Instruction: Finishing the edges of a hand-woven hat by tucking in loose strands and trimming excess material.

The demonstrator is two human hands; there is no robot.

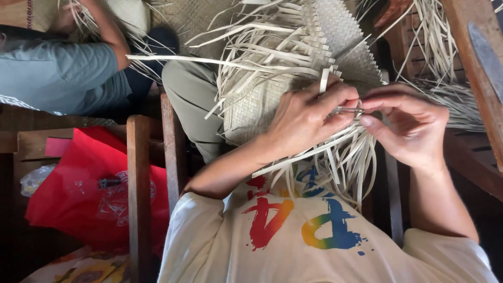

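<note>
Left hand (pixel 309 115) curled over the mat (pixel 272 68) on the lap, fingers clamped on pale strips (pixel 335 157) at its loose edge. Right hand (pixel 411 126) just beside, thumb and forefinger pinched together on one strip where both hands meet. Beyond, another person's arm (pixel 107 31); left of the wooden rail (pixel 139 194), a red bag (pixel 78 188).

Hemmed in by loose pale strips (pixel 335 157) fanning below and left, a wooden chair rail (pixel 138 194) at left, a wooden beam (pixel 479 68) at right.
</note>
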